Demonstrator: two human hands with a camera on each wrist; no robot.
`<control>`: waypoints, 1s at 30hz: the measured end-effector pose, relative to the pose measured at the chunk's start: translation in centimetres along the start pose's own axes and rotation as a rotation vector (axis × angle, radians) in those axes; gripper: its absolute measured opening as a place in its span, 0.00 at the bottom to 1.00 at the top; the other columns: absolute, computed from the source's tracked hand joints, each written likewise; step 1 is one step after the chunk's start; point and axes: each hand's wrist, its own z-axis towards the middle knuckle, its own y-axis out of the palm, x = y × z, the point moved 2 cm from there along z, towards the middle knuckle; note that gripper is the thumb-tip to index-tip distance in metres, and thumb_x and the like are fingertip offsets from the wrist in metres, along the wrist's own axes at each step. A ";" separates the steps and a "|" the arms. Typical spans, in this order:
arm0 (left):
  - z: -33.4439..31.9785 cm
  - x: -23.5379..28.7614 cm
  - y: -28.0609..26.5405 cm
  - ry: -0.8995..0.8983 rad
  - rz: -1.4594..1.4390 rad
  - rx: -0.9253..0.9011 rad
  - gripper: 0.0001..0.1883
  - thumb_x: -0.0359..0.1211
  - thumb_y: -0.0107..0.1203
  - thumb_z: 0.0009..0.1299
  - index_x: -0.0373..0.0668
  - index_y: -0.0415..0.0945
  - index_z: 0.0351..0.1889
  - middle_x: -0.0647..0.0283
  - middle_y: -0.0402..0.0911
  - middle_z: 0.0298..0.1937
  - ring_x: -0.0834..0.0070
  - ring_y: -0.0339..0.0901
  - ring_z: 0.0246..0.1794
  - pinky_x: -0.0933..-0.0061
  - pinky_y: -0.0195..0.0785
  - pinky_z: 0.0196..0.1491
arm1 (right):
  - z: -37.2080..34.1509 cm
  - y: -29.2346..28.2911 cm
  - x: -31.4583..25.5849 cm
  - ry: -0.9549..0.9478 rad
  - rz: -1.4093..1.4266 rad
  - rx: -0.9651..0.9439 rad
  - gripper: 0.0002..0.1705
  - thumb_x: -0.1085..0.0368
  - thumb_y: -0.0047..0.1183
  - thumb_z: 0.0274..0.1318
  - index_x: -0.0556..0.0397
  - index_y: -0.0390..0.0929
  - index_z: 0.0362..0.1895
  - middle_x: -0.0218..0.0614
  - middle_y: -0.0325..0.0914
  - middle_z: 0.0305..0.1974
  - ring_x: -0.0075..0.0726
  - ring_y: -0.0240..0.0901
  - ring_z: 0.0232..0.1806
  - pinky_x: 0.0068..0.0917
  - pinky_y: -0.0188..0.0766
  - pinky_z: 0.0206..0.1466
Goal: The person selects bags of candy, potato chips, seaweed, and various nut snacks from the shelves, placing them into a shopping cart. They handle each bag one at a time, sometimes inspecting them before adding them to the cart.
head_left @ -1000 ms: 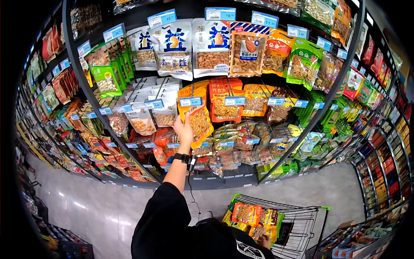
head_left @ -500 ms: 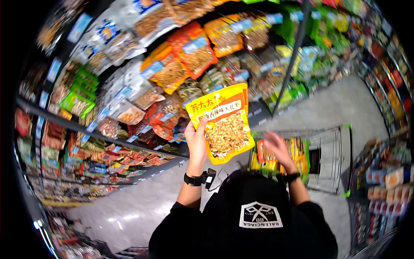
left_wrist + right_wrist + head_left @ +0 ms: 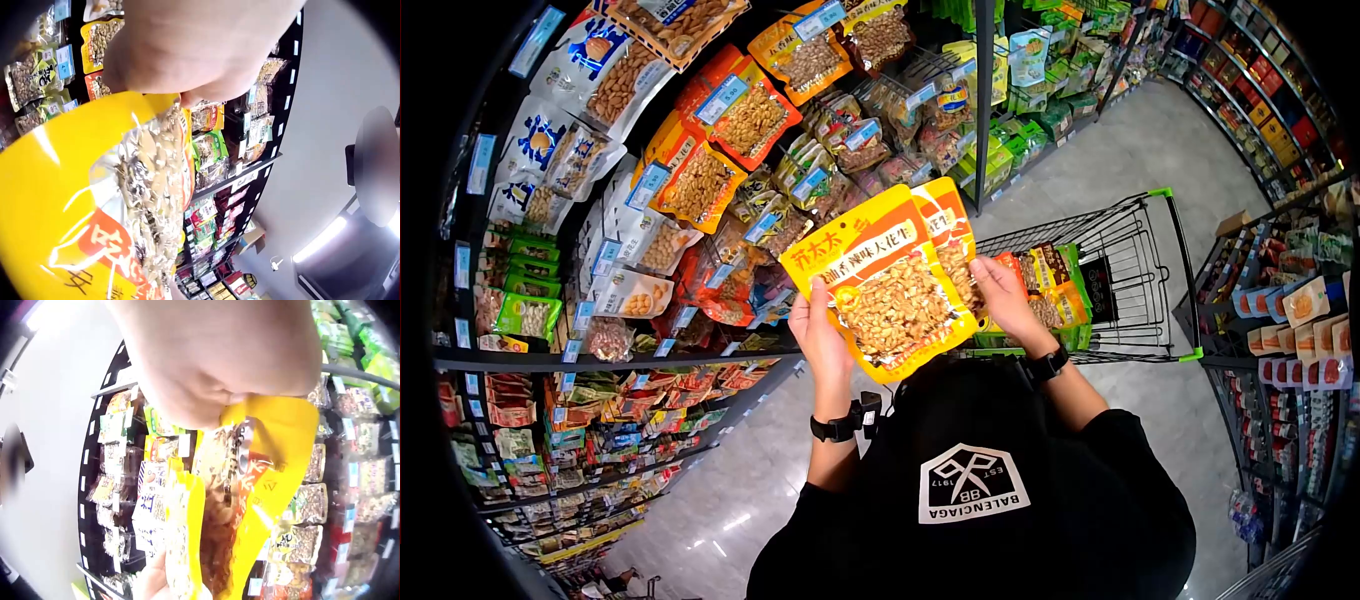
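Two yellow bags of peanuts are held up in front of the person in the head view. The front bag of peanuts has a clear window, and its left edge is gripped by the left hand, thumb on the front. Behind it, fanned out to the right, the second bag of peanuts is partly covered. The right hand pinches that one at its right edge. In the left wrist view the hand grips a glossy yellow bag. A yellow bag hangs from the hand in the right wrist view.
A wire shopping cart with green corners stands at the right, bearing several snack bags. Shelves with hanging nut packets and blue price tags curve around ahead and left. Another stocked shelf is at far right.
The left hand has brought a yellow peanut bag from the hanging display to in front of the body. The right hand has risen from over the cart and now holds the second bag. The view has turned.
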 end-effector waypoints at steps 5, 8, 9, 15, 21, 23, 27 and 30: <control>-0.3 1.8 -0.1 0.047 -0.050 0.080 0.11 0.35 0.53 0.78 0.35 0.77 0.46 0.61 0.85 0.46 0.79 0.81 0.41 0.76 0.73 0.46 | -0.6 -5.3 1.4 -0.090 0.025 0.238 0.21 0.54 0.45 0.76 0.60 0.79 0.48 0.25 0.80 0.40 0.15 0.70 0.41 0.17 0.69 0.46; -0.4 1.8 -1.0 0.084 -0.070 0.113 0.12 0.35 0.53 0.78 0.35 0.77 0.47 0.60 0.85 0.46 0.79 0.82 0.42 0.75 0.73 0.46 | -1.5 -7.1 -0.5 -0.121 0.136 0.319 0.19 0.56 0.48 0.74 0.62 0.78 0.52 0.29 0.82 0.45 0.17 0.74 0.45 0.20 0.71 0.51; -0.6 1.9 -0.9 0.092 -0.087 0.118 0.13 0.36 0.53 0.79 0.34 0.77 0.48 0.60 0.85 0.46 0.78 0.82 0.42 0.75 0.73 0.46 | -1.7 -7.7 -0.8 -0.141 0.160 0.336 0.17 0.58 0.48 0.74 0.60 0.78 0.52 0.29 0.82 0.45 0.16 0.75 0.42 0.18 0.72 0.49; -1.0 -0.4 -1.3 0.110 0.015 0.077 0.13 0.36 0.53 0.79 0.33 0.78 0.48 0.60 0.85 0.46 0.79 0.81 0.42 0.76 0.73 0.46 | -3.1 -7.7 -2.7 -0.125 0.254 0.291 0.19 0.62 0.56 0.69 0.61 0.76 0.58 0.32 0.82 0.49 0.20 0.76 0.47 0.22 0.73 0.53; -3.9 -3.4 2.7 -0.094 -0.078 -0.044 0.14 0.36 0.53 0.78 0.33 0.76 0.52 0.58 0.84 0.50 0.75 0.83 0.45 0.73 0.74 0.49 | -4.7 -4.3 -2.3 0.066 0.231 -0.049 0.24 0.63 0.62 0.63 0.59 0.76 0.60 0.30 0.82 0.49 0.22 0.77 0.49 0.24 0.73 0.56; -4.8 -4.1 3.2 -0.131 -0.074 -0.061 0.14 0.35 0.53 0.78 0.33 0.76 0.53 0.58 0.84 0.50 0.74 0.83 0.46 0.72 0.74 0.50 | -5.2 -4.0 -1.8 0.010 0.242 -0.032 0.24 0.64 0.61 0.64 0.59 0.75 0.61 0.33 0.77 0.57 0.25 0.74 0.54 0.26 0.70 0.61; -6.2 -5.6 3.3 -0.198 -0.053 -0.090 0.15 0.35 0.53 0.78 0.33 0.75 0.55 0.57 0.84 0.52 0.73 0.83 0.49 0.71 0.74 0.53 | -6.8 -5.1 -1.1 0.175 0.330 -0.074 0.36 0.65 0.62 0.62 0.58 0.62 0.71 0.37 0.70 0.65 0.28 0.69 0.63 0.29 0.65 0.67; -7.3 -7.6 3.2 -0.266 0.006 -0.083 0.16 0.37 0.52 0.79 0.34 0.76 0.56 0.59 0.84 0.51 0.73 0.82 0.48 0.71 0.74 0.52 | -8.0 -5.8 -0.5 0.311 0.386 -0.104 0.49 0.65 0.67 0.56 0.58 0.52 0.76 0.37 0.69 0.65 0.30 0.67 0.65 0.30 0.63 0.69</control>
